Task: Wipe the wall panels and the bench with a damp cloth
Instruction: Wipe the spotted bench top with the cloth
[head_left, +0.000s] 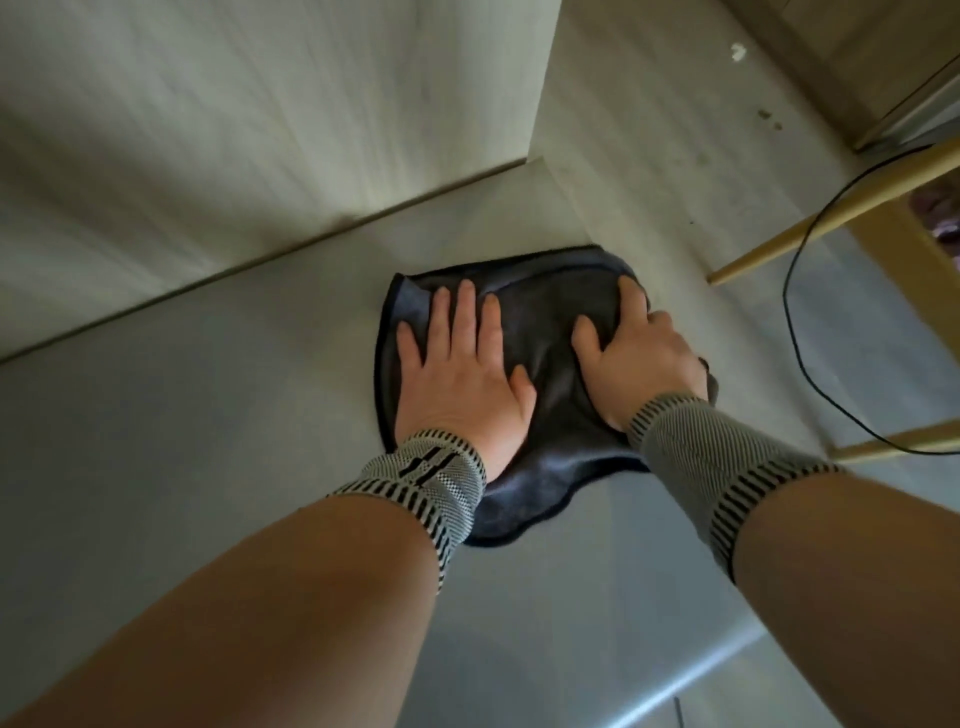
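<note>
A dark grey cloth (545, 332) lies spread flat on the pale bench top (208, 415), near its right end. My left hand (462, 364) presses on the cloth's left half with straight, spread fingers. My right hand (639, 353) presses on its right half, and the fingertips bend over the cloth's far right edge. Both wrists wear striped knit bands. Behind the bench rises a light wood-grain wall panel (234, 130), meeting the bench along a diagonal seam.
To the right, beyond the bench end, is pale flooring (675, 156) with a few specks. Light wooden furniture legs (831, 213) stand at the right, and a black cable (795, 312) loops down past them.
</note>
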